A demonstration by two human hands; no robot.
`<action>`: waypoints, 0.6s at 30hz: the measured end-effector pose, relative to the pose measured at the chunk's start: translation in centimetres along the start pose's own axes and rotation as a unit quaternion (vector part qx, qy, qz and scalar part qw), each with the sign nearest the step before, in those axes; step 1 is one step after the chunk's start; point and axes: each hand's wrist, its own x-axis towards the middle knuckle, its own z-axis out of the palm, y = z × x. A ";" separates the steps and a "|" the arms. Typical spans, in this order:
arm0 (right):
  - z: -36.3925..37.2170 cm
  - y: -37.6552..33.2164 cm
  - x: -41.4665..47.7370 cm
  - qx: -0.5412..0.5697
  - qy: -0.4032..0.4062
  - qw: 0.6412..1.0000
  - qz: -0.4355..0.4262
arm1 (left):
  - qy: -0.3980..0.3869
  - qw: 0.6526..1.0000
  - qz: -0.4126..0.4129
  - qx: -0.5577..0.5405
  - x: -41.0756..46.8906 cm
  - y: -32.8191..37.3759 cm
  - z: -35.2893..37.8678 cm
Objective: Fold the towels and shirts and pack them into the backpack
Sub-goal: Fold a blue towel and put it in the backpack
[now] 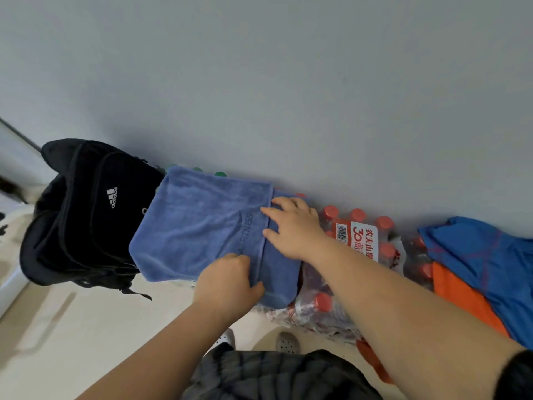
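Nearest the camera, a dark patterned garment on the lap (259,373), two pale shoes (285,342) just beyond it, and two bare forearms reaching forward. Left hand (230,280) curled at the near edge of a blue towel (199,223), thumb on top and fingers tucked out of sight, apparently pinching the cloth. Right hand (291,223) flat and spread, palm down across a fold line in the same towel. Towel partly folded, resting on a shrink-wrapped pack of red-capped water bottles (360,226) against a grey wall, its far corner overlapping a black backpack (83,212) on the left. Soft, light, limp plush by the look of it; likely to sag and slip out of square unless taken by the folded edge or carried flat on both hands. Embossed lettering on the towel, sideways and only partly readable, perhaps "ESSENCE". White "adidas" logo with three stripes on the backpack. Red-and-white bottle label with a barcode, Chinese characters and a large "30". Blue shirt (484,255) and orange cloth (461,301) heaped to the right, not yet folded.
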 end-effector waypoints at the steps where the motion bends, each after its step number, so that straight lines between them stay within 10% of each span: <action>1: 0.0 0.0 0.0 -0.006 0.009 1.000 -0.010 | 0.006 1.000 -0.007 -0.001 -0.2 0.1 0.1; 13: -2.4 -0.7 -0.7 0.138 0.065 0.985 -0.079 | 0.097 0.985 -0.095 -0.107 -2.7 0.4 -2.8; 18: -5.4 0.9 -3.2 0.264 0.139 0.947 -0.121 | 0.100 0.974 0.001 -0.204 -3.9 2.0 -6.7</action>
